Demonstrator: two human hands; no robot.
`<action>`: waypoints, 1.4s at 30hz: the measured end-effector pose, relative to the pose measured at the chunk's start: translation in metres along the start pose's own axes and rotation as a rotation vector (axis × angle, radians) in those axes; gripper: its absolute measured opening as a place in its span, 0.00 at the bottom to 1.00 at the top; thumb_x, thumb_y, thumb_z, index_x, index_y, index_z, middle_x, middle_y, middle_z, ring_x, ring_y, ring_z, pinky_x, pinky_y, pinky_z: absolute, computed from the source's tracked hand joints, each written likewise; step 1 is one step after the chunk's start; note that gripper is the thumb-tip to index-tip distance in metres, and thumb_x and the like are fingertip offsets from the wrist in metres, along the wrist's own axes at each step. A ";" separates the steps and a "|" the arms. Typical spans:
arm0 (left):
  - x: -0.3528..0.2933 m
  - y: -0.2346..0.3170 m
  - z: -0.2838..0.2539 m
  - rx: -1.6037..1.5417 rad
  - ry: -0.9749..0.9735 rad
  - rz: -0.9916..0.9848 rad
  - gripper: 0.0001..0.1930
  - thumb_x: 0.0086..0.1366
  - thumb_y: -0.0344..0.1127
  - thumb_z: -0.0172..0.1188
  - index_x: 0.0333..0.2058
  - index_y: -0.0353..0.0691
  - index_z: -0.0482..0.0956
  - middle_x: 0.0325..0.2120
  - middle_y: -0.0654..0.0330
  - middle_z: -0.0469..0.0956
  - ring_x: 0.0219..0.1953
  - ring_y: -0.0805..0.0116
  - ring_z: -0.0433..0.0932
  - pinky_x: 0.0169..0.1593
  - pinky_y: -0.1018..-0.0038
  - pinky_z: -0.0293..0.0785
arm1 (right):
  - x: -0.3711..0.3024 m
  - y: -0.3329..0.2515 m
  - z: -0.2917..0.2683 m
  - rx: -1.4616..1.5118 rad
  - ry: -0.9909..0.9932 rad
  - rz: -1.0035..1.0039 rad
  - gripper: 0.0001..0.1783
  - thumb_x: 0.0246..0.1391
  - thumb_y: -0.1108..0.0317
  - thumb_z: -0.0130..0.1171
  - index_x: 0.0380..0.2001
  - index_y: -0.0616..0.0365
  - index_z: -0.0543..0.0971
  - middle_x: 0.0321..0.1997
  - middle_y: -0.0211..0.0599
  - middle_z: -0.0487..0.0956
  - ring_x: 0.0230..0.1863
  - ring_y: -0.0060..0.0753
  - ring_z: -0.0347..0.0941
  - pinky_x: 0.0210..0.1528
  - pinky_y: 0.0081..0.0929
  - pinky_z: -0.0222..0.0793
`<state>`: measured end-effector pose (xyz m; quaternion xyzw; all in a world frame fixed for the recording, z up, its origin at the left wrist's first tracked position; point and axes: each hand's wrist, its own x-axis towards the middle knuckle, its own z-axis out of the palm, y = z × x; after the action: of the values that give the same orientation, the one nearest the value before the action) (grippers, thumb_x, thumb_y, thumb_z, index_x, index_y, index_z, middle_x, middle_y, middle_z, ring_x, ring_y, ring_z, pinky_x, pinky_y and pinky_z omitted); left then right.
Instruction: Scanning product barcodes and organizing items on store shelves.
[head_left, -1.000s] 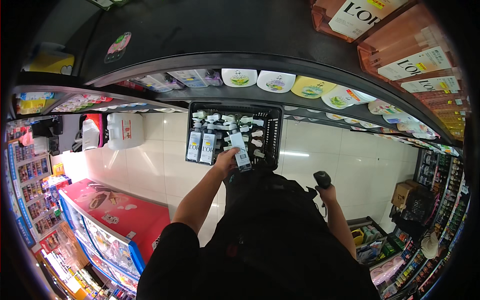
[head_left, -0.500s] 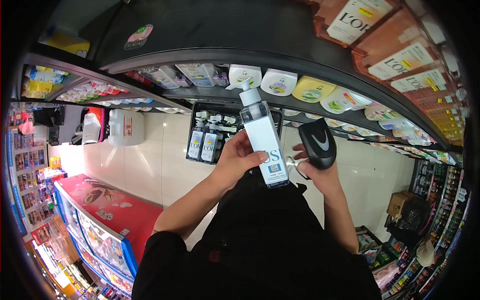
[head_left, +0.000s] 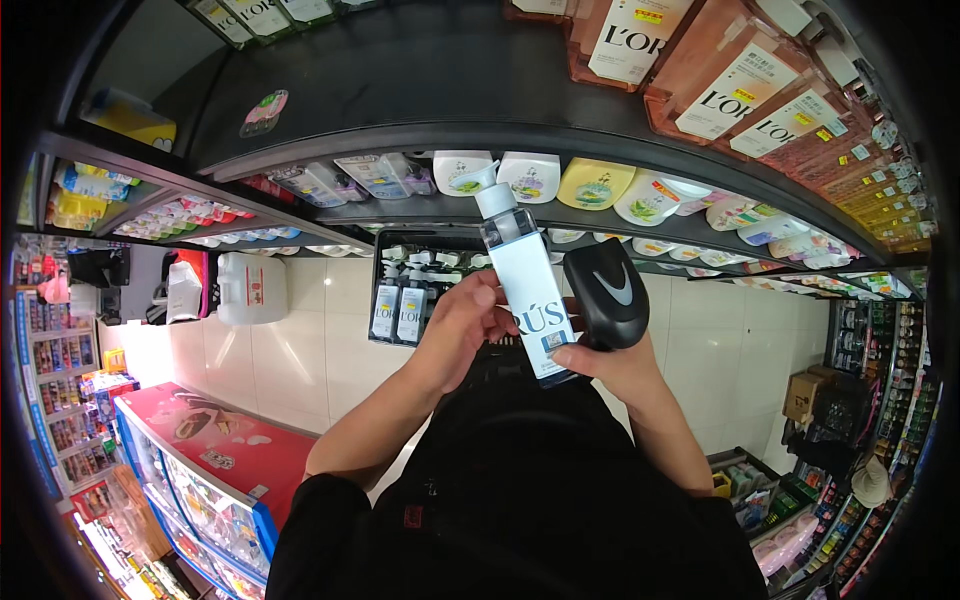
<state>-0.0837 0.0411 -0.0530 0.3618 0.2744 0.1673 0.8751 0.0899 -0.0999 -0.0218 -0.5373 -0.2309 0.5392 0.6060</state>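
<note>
My left hand [head_left: 462, 330] grips a tall white pump bottle [head_left: 525, 285] with a pale blue cap, held upright in front of my chest. My right hand [head_left: 612, 362] holds a black handheld scanner [head_left: 606, 292] right beside the bottle, its forefinger touching the bottle's lower edge. Below the hands, on the floor, stands a black crate [head_left: 382, 262] holding several similar pump bottles [head_left: 398, 310].
Curved dark shelves above carry white and yellow refill pouches [head_left: 530, 178] and pink boxed bottles [head_left: 730, 85]. A large white jug [head_left: 250, 288] stands at the left. A red-topped chest freezer [head_left: 215, 455] lies at lower left. Shelving and cardboard boxes [head_left: 805, 395] fill the right.
My left hand lifted a bottle out of the crate up toward my face. My right hand brought the scanner up next to it, and both now sit closer together.
</note>
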 end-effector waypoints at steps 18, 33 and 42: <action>0.006 -0.006 -0.031 -0.405 -0.369 0.015 0.50 0.45 0.59 0.70 0.63 0.34 0.66 0.50 0.44 0.77 0.47 0.46 0.81 0.45 0.58 0.83 | -0.056 -0.053 -0.037 -0.618 -0.216 -0.244 0.38 0.34 0.68 0.78 0.52 0.67 0.75 0.44 0.44 0.82 0.43 0.33 0.80 0.49 0.28 0.73; 0.003 0.008 -0.023 -0.280 -0.402 -0.007 0.50 0.48 0.55 0.73 0.65 0.35 0.64 0.55 0.48 0.76 0.55 0.52 0.79 0.57 0.55 0.77 | -0.051 -0.048 -0.037 -0.690 -0.313 -0.222 0.29 0.33 0.61 0.78 0.41 0.63 0.80 0.31 0.44 0.82 0.32 0.46 0.82 0.38 0.31 0.76; -0.002 0.100 -0.002 0.087 0.036 0.425 0.41 0.51 0.51 0.71 0.56 0.27 0.70 0.45 0.50 0.80 0.45 0.59 0.83 0.53 0.63 0.79 | -0.026 0.001 -0.069 -0.663 0.052 -0.234 0.23 0.41 0.69 0.78 0.40 0.66 0.81 0.33 0.34 0.84 0.34 0.20 0.76 0.39 0.25 0.74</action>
<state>-0.0957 0.1095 0.0189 0.4457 0.2148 0.3425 0.7987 0.1404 -0.1514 -0.0362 -0.6883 -0.4378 0.3480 0.4620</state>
